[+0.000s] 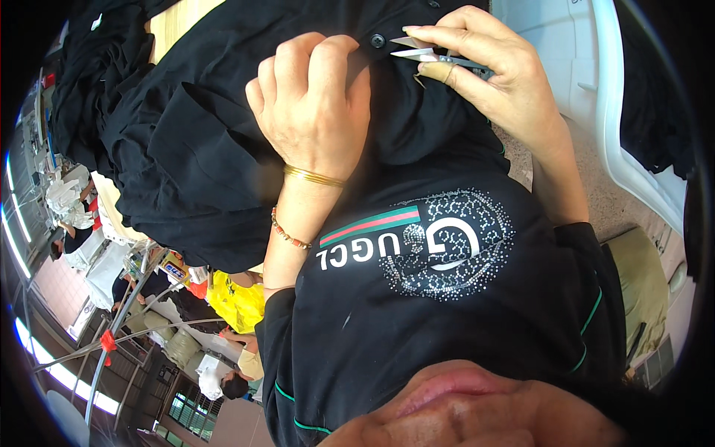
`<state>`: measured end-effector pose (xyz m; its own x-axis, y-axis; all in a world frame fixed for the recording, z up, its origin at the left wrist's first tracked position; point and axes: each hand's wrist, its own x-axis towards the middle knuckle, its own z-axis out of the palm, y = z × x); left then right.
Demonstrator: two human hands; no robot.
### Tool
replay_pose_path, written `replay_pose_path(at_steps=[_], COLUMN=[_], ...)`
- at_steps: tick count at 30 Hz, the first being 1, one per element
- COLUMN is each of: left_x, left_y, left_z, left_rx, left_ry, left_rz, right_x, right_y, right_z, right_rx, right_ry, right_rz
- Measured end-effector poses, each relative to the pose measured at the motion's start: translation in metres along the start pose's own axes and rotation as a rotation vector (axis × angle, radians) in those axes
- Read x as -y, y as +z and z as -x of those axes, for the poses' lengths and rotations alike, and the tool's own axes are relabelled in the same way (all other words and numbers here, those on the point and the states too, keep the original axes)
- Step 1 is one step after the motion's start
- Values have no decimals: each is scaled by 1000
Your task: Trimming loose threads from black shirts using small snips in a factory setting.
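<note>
Black cloth (216, 141), bunched in folds, spreads in front of me. A round black button (377, 41) shows on it between my hands. My left hand (309, 100) is closed on the cloth just left of the button, back of the hand up, its fingertips hidden. In my right hand (495, 63) I hold small thread snips (414, 54) between thumb and fingers. Their pointed blades are apart and aim left, close beside the button.
At the right stands a pale plastic bin (607, 97) with a curved rim. A light wooden table edge (175, 30) shows under the cloth. Far left are metal poles (97, 372), a yellow item (237, 304) and other people, one (246, 365) at the lower left.
</note>
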<state>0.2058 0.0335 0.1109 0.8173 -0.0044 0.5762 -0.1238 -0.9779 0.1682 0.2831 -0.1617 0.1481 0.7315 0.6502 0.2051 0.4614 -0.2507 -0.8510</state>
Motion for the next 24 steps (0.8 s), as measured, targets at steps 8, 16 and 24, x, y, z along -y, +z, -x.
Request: replay_pose_path(at_steps=[8,16,24], left_x=[4,2,2], left_y=[5,8,10], left_z=[10,12,12], left_rx=[-76,-59,-81], left_ry=[20,2,19], left_rz=[40,87,77], right_x=[3,8,8], right_y=[-2,-5,-5], right_z=[0,-1,-2], right_rx=[38,82,-32], right_ry=[64,101,31], right_rz=[-37,-11,124])
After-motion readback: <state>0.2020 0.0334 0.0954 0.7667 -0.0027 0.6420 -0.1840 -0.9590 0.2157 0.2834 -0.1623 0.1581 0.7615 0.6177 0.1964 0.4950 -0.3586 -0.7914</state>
